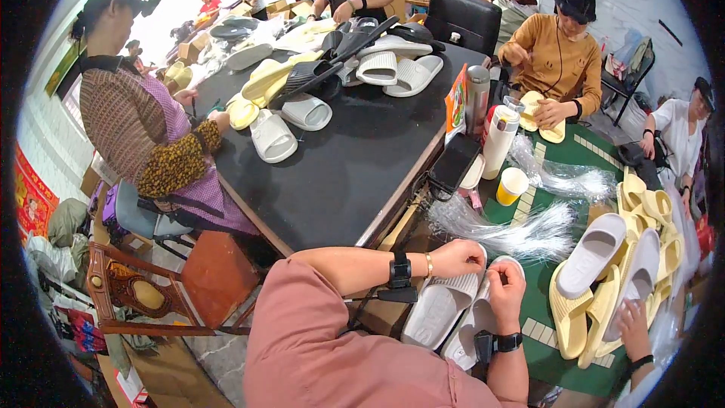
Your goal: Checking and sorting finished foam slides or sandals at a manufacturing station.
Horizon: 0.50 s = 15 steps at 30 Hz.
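A pair of light grey slippers, a left one (436, 310) and a right one (470, 330), lies in front of me at the table edge, toes pointing toward my body. Over the far end of the left slipper, my left hand (456, 258) is closed with its fingertips pinched. My right hand (506, 285) is pinched as well, just above the heel of the right slipper. Anything thin between the fingers is too small to make out. Beyond my hands lies a bundle of clear plastic strands (502, 228) on the green table (540, 298).
Yellow and grey slippers (593, 253) are piled at right, where another person's hand (633, 329) touches them. A yellow cup (512, 186), a white bottle (500, 140) and a phone (456, 160) stand ahead. More slippers (273, 136) cover the black table (332, 181). Several people work around.
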### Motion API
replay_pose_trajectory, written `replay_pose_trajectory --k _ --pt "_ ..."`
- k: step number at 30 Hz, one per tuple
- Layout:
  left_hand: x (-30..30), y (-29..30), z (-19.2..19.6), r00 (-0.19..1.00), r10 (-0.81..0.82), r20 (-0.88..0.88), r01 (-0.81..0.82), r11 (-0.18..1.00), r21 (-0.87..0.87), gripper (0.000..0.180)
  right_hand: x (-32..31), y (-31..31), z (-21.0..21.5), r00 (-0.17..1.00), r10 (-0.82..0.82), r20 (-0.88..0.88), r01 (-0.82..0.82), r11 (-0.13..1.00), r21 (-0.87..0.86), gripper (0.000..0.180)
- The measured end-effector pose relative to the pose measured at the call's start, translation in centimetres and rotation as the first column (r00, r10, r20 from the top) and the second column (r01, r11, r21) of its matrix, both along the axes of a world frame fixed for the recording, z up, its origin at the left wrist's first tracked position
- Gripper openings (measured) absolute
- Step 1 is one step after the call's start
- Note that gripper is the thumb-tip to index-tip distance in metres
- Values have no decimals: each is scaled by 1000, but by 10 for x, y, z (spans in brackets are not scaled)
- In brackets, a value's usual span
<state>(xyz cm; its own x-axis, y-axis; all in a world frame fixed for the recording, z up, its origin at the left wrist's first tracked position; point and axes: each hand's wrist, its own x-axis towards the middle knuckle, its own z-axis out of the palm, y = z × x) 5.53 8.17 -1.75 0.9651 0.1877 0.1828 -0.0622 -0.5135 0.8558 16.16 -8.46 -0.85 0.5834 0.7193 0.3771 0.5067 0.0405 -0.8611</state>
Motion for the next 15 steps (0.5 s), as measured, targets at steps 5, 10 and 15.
replay_pose_trajectory --k 5,10,15 --pt "1 -5 3 1000 -10 -26 10 1000 9 10 1 -7 0 1000 -1 -18 0 1000 -18 7" --pt "-8 -1 4 1000 9 11 -10 999 41 11 -2 -3 4 999 -13 -44 12 1000 -25 9" --pt "-5 2 8 1000 -11 -18 12 999 37 12 0 -4 5 1000 13 7 -13 1000 18 14"
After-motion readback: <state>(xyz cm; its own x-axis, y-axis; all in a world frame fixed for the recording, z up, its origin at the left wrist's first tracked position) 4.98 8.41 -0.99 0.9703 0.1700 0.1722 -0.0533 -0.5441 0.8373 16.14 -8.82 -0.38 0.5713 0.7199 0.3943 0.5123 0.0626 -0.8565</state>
